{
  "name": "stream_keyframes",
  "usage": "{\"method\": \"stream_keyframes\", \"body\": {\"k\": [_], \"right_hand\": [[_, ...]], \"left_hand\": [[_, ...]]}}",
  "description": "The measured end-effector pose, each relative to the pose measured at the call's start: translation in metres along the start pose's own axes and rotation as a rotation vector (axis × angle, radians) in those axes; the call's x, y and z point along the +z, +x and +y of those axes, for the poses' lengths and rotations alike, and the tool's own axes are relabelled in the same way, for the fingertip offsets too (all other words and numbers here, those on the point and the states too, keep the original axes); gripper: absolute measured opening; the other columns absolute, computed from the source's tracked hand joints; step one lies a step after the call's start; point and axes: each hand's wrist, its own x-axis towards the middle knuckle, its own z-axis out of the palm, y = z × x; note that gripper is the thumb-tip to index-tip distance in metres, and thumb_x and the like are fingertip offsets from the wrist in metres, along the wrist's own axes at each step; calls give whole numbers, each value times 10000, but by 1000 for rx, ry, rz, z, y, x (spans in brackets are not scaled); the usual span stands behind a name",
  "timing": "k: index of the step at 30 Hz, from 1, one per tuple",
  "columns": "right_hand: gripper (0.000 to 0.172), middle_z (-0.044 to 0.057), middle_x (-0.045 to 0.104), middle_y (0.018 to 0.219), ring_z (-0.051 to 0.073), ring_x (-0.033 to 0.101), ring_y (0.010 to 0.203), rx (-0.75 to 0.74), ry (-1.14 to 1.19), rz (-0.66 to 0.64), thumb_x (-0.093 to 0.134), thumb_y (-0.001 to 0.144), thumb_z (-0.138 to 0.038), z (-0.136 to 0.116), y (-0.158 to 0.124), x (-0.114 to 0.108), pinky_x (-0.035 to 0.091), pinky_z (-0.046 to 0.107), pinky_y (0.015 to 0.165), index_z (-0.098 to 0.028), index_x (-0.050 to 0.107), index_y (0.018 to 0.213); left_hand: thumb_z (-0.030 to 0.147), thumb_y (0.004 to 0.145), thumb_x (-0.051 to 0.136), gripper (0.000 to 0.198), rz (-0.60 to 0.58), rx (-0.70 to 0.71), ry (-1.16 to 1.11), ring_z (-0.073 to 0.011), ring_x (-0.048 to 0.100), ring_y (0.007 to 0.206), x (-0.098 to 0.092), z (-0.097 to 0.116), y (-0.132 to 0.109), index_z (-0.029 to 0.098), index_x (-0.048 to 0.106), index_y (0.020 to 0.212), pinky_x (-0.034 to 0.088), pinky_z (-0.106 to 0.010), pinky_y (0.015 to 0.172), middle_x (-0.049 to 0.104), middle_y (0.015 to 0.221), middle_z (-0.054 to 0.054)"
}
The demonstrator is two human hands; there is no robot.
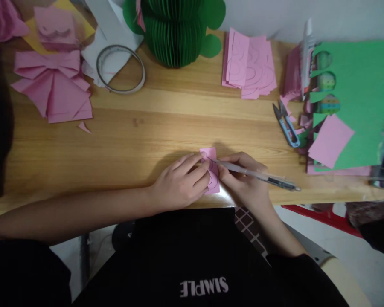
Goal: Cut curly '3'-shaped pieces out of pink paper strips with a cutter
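Note:
A small pink paper with curved lines drawn on it lies near the table's front edge. My left hand rests on its left part, fingers spread a little and pressing it against the wood. In my right hand is a pen, pinched near its tip, which touches the upper part of the paper. The pen's shaft points to the right.
Blue thread snips and a green sheet are at the right. Pink drawn papers and a green honeycomb paper piece stand at the back. Left are a tape roll and folded pink paper.

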Motion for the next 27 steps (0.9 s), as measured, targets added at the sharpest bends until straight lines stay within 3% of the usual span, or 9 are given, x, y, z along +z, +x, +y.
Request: {"method": "stream_keyframes", "body": {"k": [18, 27], "right_hand": [[53, -9, 746, 724, 112, 655, 572, -48, 18, -12, 700, 807, -211, 1, 7, 8, 512, 234, 528, -203, 724, 853], [35, -16, 728, 674, 106, 626, 535, -47, -78, 20, 702, 797, -226, -1, -1, 3, 483, 234, 510, -199, 707, 818]], "left_hand": [[274, 990, 513, 236, 1, 1, 4, -280, 659, 1141, 1, 1, -1, 120, 692, 990, 554, -390, 952, 750, 1055, -103], [288, 976, 529, 240, 16, 8, 16, -287, 673, 1094, 1, 0, 0, 120, 699, 953, 564, -385, 932, 752, 1071, -100]]}}
